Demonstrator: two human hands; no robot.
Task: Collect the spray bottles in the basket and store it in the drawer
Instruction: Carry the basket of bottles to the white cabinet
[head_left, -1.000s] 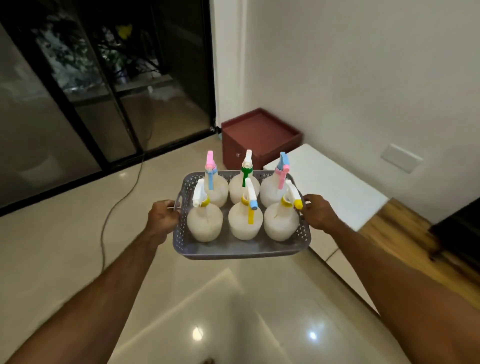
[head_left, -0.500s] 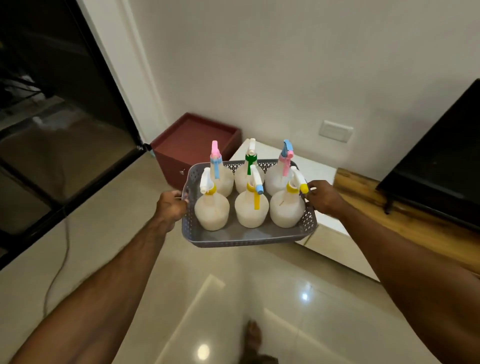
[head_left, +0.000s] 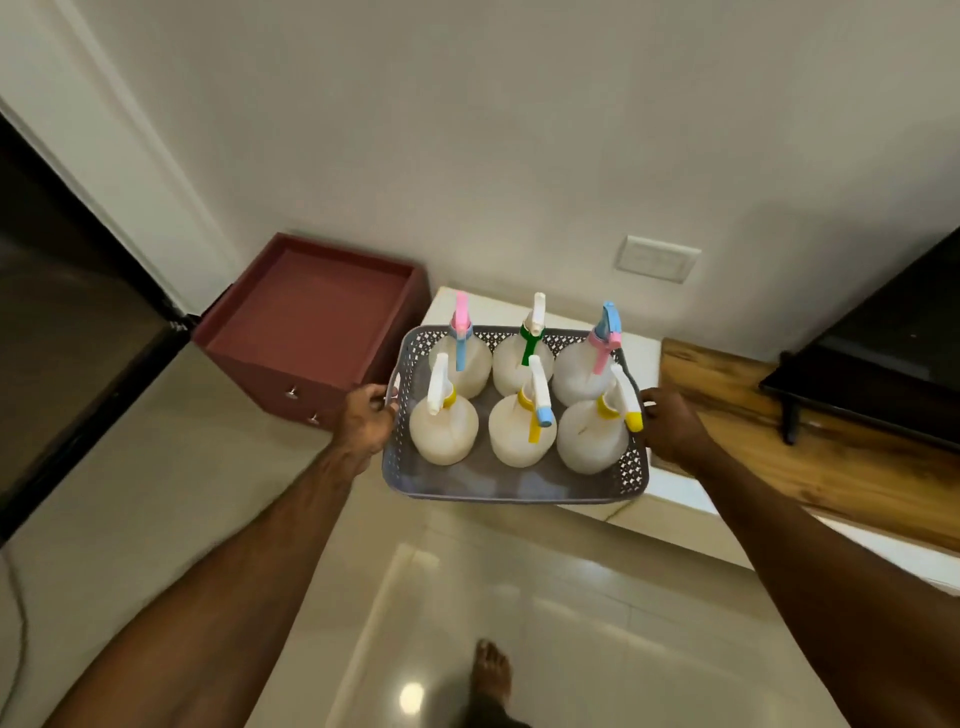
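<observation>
I carry a grey perforated basket (head_left: 511, 488) in the air in front of me. My left hand (head_left: 366, 418) grips its left handle and my right hand (head_left: 672, 428) grips its right side. Inside stand several white spray bottles (head_left: 442, 432) in two rows, with pink, green, blue and yellow trigger parts. A dark red drawer unit (head_left: 311, 332) with small metal knobs sits on the floor at the left, just beyond the basket, against the wall.
A low white ledge (head_left: 670, 491) runs under and right of the basket, joined to a wooden shelf (head_left: 810, 447) with a black TV (head_left: 883, 348) on it. A dark glass door (head_left: 67, 332) is at the left. My bare foot (head_left: 491, 670) shows below on the glossy tiles.
The view has swung right and closer to the wall; the red drawer unit and the ledge now lie nearer. Both hands keep the same hold on the basket.
</observation>
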